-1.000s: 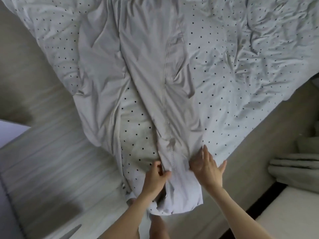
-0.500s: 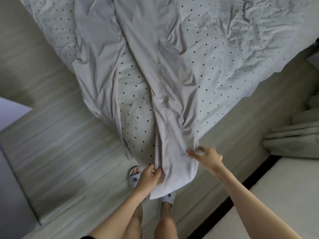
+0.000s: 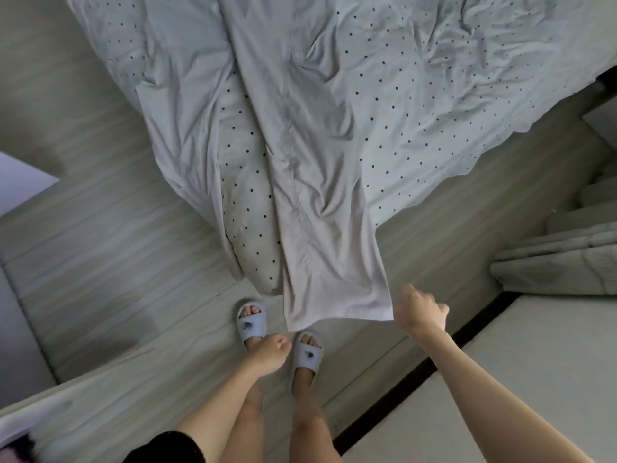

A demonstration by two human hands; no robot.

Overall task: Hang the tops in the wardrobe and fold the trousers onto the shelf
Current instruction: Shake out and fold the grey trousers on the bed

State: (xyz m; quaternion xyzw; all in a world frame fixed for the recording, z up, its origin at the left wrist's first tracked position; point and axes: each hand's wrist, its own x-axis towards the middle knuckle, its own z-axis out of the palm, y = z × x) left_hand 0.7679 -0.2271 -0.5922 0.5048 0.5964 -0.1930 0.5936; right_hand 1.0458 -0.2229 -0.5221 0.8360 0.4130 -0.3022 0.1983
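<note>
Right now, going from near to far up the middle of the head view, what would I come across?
Left hand → the slippers on the wooden floor → hem of the pale trousers, hanging over the bed's edge → the trouser leg running up across the polka-dot duvet.

Single head view: my camera looks steeply down from standing height at the bed [image 3: 434, 95] corner, floor [image 3: 117, 262] and my slippers [image 3: 250, 324] below.
</note>
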